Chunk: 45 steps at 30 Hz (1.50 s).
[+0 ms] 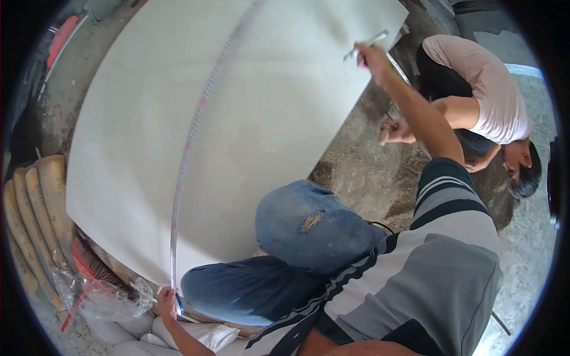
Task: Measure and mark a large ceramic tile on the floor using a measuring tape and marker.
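A large pale board lies before me. Along its left part stretches the blade of a tape measure, from the far edge to the near edge. My left hand is closed at the near end of the tape, by a small blue part that looks like its case. Over the right side of the board, my right hand is raised and closed around a slim silvery tool. Whether that tool is a knife or a marker I cannot make out.
My jeans-clad knees are at the board's near edge. A co-worker crouches on the right, one hand holding something small. Stacked curved yellowish pieces, a red broom head, clear plastic and white sacks lie left.
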### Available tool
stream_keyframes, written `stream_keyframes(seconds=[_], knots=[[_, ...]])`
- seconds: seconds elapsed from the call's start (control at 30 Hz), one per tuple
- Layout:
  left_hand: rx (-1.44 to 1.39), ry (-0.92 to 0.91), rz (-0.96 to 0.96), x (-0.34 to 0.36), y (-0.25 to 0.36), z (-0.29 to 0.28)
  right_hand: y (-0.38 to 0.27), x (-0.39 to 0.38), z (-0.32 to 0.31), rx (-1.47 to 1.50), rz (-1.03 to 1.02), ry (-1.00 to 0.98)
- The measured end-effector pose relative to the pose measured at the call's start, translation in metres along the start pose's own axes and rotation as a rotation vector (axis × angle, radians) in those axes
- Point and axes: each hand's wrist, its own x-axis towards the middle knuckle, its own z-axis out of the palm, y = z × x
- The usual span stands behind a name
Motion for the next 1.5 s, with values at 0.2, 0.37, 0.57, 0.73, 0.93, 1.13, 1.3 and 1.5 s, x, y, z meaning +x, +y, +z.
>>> stream_keyframes(seconds=[0.2,0.37,0.57,0.73,0.93,1.13,1.3,1.5], knots=[[-0.427,-0.106,0.078,0.052,0.098,0.051,0.026,-0.079,0.086,0.133,0.328,-0.364],[-0.627,-0.196,0.199,0.09,0.157,0.079,0.016,-0.08,0.082,0.172,0.379,-0.379],[-0.788,-0.192,0.226,0.106,0.182,0.092,0.01,-0.077,0.084,0.145,0.396,-0.358],[-0.679,-0.059,0.208,0.111,0.176,0.094,0.012,-0.074,0.088,0.122,0.418,-0.331],[-0.62,-0.022,0.141,0.118,0.174,0.089,0.008,-0.07,0.09,0.109,0.47,-0.337],[-0.667,0.006,0.141,0.119,0.176,0.095,0.008,-0.07,0.091,0.084,0.474,-0.302],[-0.673,0.019,0.127,0.119,0.175,0.094,0.009,-0.069,0.093,0.063,0.495,-0.311],[-0.713,-0.004,0.126,0.122,0.17,0.091,0.007,-0.068,0.097,0.054,0.5,-0.289]])
